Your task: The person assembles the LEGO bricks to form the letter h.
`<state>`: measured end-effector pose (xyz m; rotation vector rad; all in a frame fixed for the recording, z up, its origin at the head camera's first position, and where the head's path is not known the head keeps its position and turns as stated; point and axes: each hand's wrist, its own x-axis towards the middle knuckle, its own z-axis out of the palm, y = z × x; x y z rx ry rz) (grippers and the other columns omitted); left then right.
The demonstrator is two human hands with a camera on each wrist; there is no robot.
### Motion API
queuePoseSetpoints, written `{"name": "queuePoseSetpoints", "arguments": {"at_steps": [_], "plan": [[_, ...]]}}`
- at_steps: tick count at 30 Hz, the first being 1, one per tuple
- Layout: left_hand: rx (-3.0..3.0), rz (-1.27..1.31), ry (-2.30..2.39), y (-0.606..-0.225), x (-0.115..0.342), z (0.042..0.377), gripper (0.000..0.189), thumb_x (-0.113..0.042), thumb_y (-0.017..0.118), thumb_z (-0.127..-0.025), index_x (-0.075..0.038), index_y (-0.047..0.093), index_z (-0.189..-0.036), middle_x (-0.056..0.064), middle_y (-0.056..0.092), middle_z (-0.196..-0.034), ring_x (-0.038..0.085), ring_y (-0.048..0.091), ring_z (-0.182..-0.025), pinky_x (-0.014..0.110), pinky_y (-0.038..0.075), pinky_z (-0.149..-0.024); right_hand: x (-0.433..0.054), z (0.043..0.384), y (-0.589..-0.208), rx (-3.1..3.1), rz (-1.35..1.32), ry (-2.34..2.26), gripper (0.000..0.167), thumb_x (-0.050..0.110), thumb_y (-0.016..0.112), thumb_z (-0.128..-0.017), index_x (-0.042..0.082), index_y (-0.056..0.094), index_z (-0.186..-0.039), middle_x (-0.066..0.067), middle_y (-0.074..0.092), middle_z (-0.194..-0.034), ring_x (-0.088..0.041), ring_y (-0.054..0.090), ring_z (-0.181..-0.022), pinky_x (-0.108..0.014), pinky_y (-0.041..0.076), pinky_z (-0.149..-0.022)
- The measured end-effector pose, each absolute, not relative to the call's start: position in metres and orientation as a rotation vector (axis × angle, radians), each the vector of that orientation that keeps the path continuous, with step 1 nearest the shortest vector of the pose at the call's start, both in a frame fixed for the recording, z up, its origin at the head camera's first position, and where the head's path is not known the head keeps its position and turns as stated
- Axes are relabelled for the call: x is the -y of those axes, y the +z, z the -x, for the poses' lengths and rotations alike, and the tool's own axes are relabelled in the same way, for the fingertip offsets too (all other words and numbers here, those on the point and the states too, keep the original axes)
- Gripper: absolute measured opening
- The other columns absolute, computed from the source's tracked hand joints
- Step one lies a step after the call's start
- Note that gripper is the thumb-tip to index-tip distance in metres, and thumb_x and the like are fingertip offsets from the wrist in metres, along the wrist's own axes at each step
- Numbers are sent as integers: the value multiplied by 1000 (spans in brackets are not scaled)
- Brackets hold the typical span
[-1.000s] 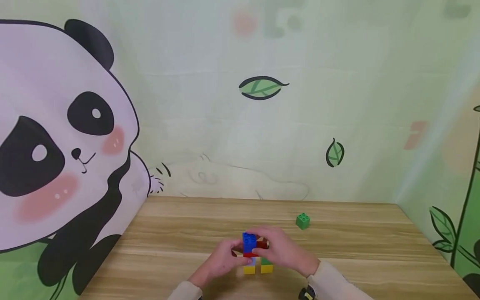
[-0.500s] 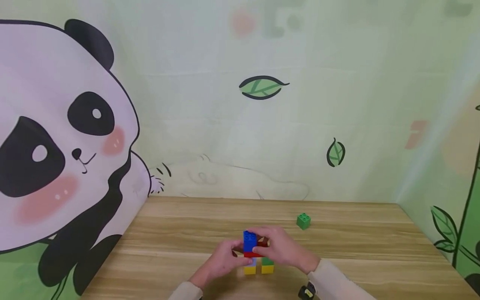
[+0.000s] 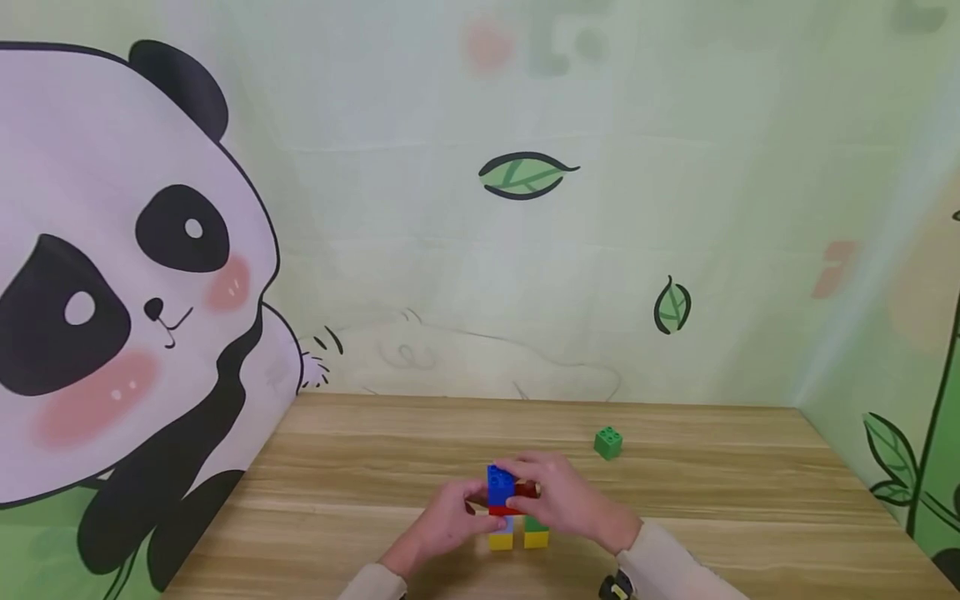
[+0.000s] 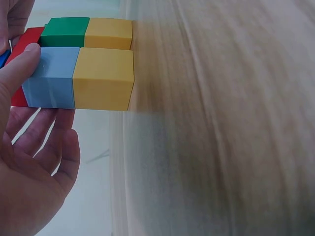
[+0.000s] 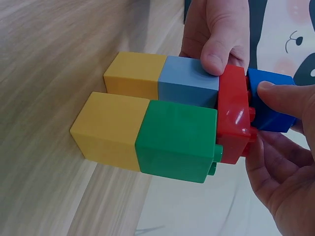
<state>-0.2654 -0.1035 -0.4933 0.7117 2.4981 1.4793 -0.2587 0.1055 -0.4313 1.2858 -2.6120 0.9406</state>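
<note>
My right hand [image 3: 566, 500] pinches a dark blue toy brick [image 5: 272, 101] between thumb and fingers. The blue brick stands at one end of a long red brick [image 5: 232, 110], and red studs show in a narrow gap between them. Below, the red brick spans a light blue brick [image 4: 51, 78] and a green brick [image 5: 177, 137], some of whose studs stick out uncovered. Each of these two sits on a yellow brick, one nearer the left hand [image 4: 103, 78] and one nearer the right [image 5: 108, 128]. My left thumb presses the light blue brick, with the fingers reaching behind it.
A loose green brick [image 3: 608, 443] lies farther back on the wooden table [image 3: 360, 450], right of the hands. Behind the table hangs a pale green backdrop [image 3: 420, 250] printed with a panda and leaves.
</note>
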Motion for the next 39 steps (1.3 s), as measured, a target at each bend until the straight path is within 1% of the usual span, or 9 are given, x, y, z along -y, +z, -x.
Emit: {"name": "queuePoseSetpoints", "arguments": {"at_steps": [6,11,14,22,28,33,39], "plan": [[-2501,-688,1480,-492,103,265,30,-33,74,-82,-18,67,-107,-11,67,-97,11,59,-92,30,47,-78,-105,260,-432,2617,-1270,992,47,11,71,-85,12,57,-130,-6,62,-116,-11,61,-96,-16,48,-77],[-2509,-697,1478,-493,103,265,31,-31,74,-83,-16,67,-109,-10,67,-97,11,59,-92,30,47,-77,-104,260,-432,2627,-1257,986,47,12,70,-86,11,56,-131,-8,61,-118,-12,62,-96,-16,49,-76],[-2522,-696,1471,-493,103,265,31,-30,74,-82,-17,67,-110,-11,67,-97,10,60,-91,29,47,-77,-104,259,-432,2631,-1252,957,47,13,70,-86,9,56,-131,-9,61,-118,-13,62,-96,-17,49,-76],[-2528,-710,1477,-492,102,265,29,-30,75,-82,-15,68,-106,-9,68,-96,11,60,-90,31,48,-76,-103,258,-429,2677,-1232,942,47,14,70,-86,10,56,-131,-8,61,-119,-13,62,-99,-18,49,-78],[-2509,-701,1483,-492,101,265,28,-31,74,-82,-17,68,-105,-10,67,-96,11,59,-91,30,47,-77,-103,257,-428,2691,-1206,940,46,16,71,-86,12,57,-130,-4,62,-118,-11,61,-99,-18,48,-81],[-2508,-718,1492,-493,100,264,28,-31,75,-82,-16,68,-104,-10,67,-95,11,60,-90,30,47,-76,-103,258,-433,2681,-1200,964,45,16,71,-86,11,58,-128,-4,62,-117,-11,61,-98,-18,48,-80],[-2505,-736,1511,-494,101,265,28,-30,75,-82,-15,67,-105,-9,68,-96,12,60,-91,30,47,-76,-103,257,-437,2683,-1168,910,46,19,70,-87,11,57,-130,-5,61,-119,-12,60,-98,-24,49,-83]]}}
